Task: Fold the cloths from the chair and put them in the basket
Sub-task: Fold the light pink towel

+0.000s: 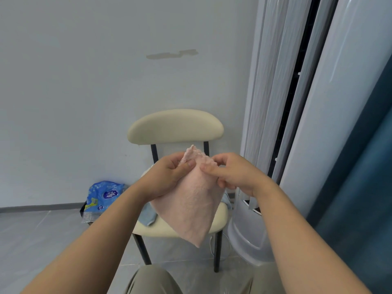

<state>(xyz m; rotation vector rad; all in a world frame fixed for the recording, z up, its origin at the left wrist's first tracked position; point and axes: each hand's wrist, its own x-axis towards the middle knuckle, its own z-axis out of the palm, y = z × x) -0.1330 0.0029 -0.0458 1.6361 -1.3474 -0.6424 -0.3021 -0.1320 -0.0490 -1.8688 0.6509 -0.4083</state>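
A pink cloth [191,206] hangs in the air in front of a cream chair [176,126], folded over with its point down. My left hand [167,177] pinches its upper left edge near the top corner. My right hand [233,175] pinches the upper right edge, thumb and fingers close to the left hand's. A light blue cloth [149,215] lies on the chair seat, mostly hidden behind the pink one and my left forearm. No basket is in view.
A tall white standing air conditioner [286,124] rises right of the chair, with a dark blue curtain [364,187] at the far right. A blue plastic package [101,196] sits on the grey floor left of the chair, against the wall.
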